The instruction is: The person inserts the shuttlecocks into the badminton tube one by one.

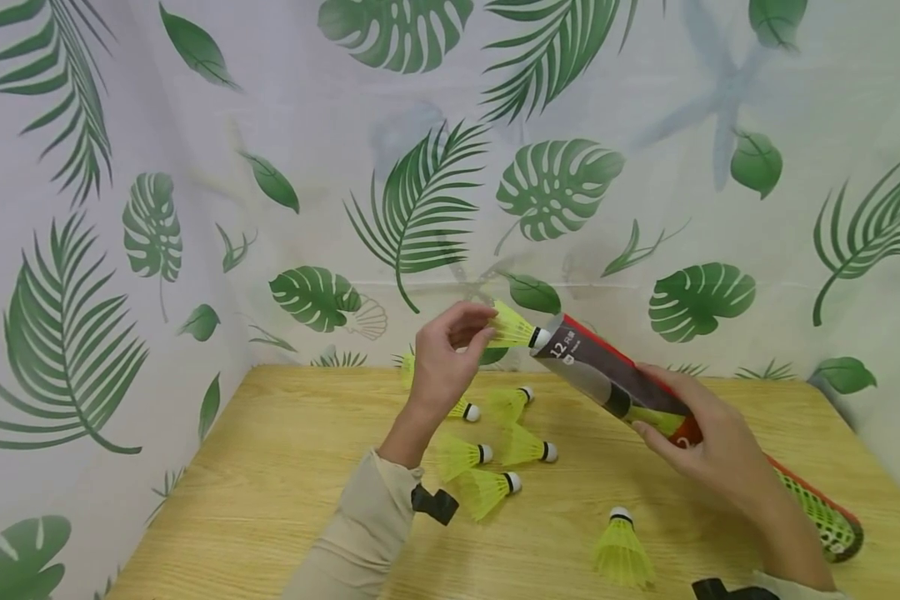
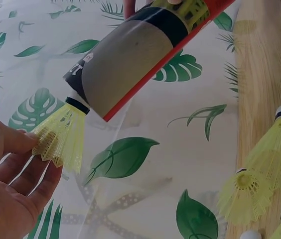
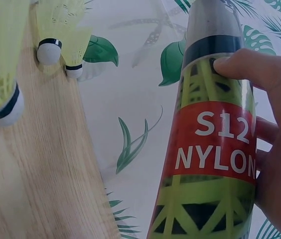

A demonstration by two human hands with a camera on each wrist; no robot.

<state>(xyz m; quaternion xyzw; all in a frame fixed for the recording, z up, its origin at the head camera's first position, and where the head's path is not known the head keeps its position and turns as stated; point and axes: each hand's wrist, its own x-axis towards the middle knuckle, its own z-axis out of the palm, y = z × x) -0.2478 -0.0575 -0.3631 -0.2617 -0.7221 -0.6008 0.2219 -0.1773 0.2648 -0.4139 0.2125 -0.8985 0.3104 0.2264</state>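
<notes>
My left hand (image 1: 450,350) pinches a yellow shuttlecock (image 1: 512,325) by its skirt, thumb on one side and fingers on the other. The shuttlecock's white cork, banded in black, points at the mouth of a shuttlecock tube (image 1: 607,379) and overlaps its rim. In the left wrist view the cork (image 2: 75,99) is partly hidden behind the tube's edge. My right hand (image 1: 727,442) grips the tube around its middle and holds it tilted, mouth up and to the left. Through the lower wall of the tube, yellow-green shuttlecock skirts show beneath a red label (image 3: 210,139).
Several yellow shuttlecocks lie on the wooden table (image 1: 270,483), grouped below my left hand, such as one shuttlecock (image 1: 487,492) near the left wrist. Another shuttlecock (image 1: 622,550) lies apart at the front. A leaf-patterned cloth (image 1: 435,83) hangs behind the table.
</notes>
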